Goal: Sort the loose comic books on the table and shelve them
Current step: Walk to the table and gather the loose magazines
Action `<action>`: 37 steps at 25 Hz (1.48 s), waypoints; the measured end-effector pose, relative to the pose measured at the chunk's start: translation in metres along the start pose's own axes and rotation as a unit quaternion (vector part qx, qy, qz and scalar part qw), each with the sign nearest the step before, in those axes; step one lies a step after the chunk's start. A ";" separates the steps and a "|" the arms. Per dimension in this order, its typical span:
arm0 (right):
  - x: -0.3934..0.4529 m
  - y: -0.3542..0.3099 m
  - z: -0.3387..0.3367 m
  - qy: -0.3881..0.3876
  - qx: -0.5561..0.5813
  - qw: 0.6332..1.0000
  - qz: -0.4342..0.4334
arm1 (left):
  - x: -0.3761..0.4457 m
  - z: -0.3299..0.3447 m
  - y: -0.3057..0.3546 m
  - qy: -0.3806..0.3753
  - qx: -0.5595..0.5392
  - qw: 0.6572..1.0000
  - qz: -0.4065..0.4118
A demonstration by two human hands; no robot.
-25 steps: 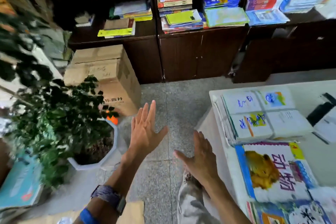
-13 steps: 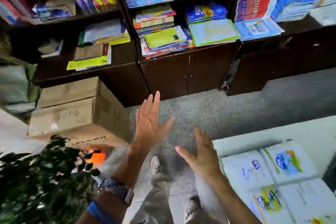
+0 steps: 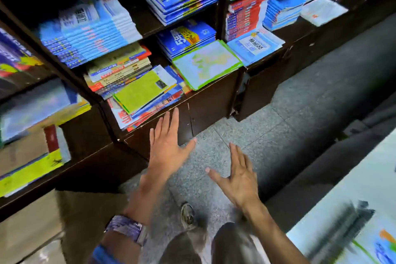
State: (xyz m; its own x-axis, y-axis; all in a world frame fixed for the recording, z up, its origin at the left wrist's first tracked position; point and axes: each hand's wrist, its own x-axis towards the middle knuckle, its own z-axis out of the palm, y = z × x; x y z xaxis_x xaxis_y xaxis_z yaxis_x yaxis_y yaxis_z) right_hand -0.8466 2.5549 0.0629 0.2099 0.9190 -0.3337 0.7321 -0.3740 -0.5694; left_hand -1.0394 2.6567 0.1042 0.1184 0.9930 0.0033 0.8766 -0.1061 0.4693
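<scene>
Blue-covered comic books [image 3: 379,248] lie blurred on table [image 3: 364,188].

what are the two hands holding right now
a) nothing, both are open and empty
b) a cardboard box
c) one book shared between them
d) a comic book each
a: the left hand and the right hand both have straight, spread fingers in the air in front of the bookshelf, with no book or box in either.

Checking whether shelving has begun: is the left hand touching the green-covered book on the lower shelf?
Apart. The head view shows the left hand open, fingertips in front of the dark cabinet door, below the green-covered book; shelf edge shows between them.
</scene>
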 end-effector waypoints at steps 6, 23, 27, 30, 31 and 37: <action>0.069 -0.025 -0.054 0.116 0.035 0.991 0.060 | 0.113 0.008 0.050 -0.028 -0.016 0.994 0.102; 0.220 0.159 -0.251 0.246 0.079 0.932 0.254 | 0.302 0.166 0.370 -0.148 -0.020 0.938 0.313; 0.236 0.207 -0.299 0.290 0.097 0.901 0.309 | 0.330 0.217 0.448 -0.217 -0.037 0.909 0.354; 0.257 0.243 -0.326 0.324 0.113 0.869 0.356 | 0.355 0.264 0.507 -0.264 -0.042 0.881 0.390; 0.263 0.253 -0.335 0.331 0.113 0.860 0.371 | 0.363 0.277 0.526 -0.275 -0.044 0.871 0.405; 0.305 0.301 -0.403 0.383 0.137 0.777 0.480 | 0.410 0.343 0.659 -0.352 -0.052 0.785 0.507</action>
State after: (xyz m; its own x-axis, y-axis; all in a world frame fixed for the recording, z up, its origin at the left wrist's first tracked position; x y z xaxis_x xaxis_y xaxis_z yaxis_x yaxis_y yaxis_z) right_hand -0.3013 2.7731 0.0927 0.9752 -0.0359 -0.2182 -0.1450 -0.8490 -0.5082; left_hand -0.2533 2.9758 0.1114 0.9912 0.1224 -0.0501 0.1273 -0.7813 0.6111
